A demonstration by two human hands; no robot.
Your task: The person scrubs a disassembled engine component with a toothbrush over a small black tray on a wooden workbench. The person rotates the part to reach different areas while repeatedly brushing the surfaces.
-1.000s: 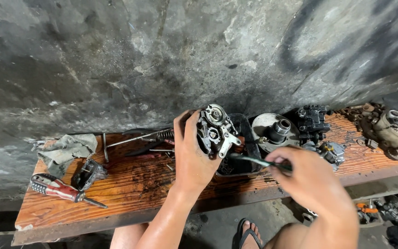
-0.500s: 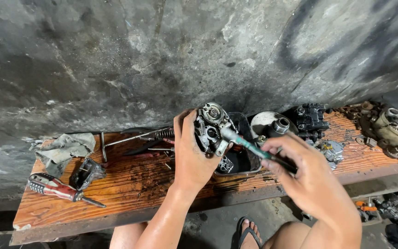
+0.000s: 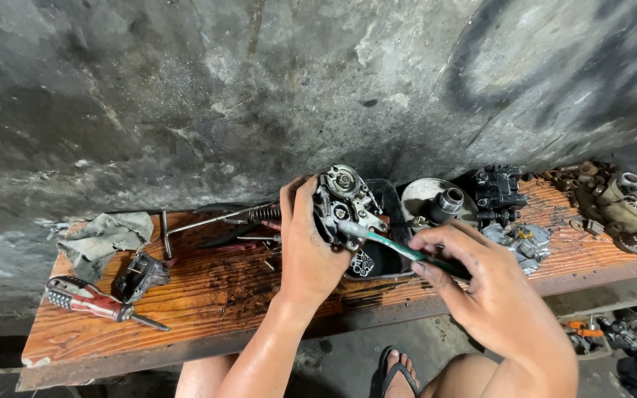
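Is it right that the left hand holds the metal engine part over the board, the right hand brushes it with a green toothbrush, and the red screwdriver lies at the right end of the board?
Not quite. The head view shows the red screwdriver at the left end of the board, not the right. The rest stands: the left hand holds the engine part, and the right hand puts the green toothbrush to it.

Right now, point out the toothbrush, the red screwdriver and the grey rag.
toothbrush (image 3: 388,245), head view, on the green handle between the engine part and the right hand.
red screwdriver (image 3: 86,297), head view, on the red grip.
grey rag (image 3: 108,234), head view, on the middle of the crumpled cloth.
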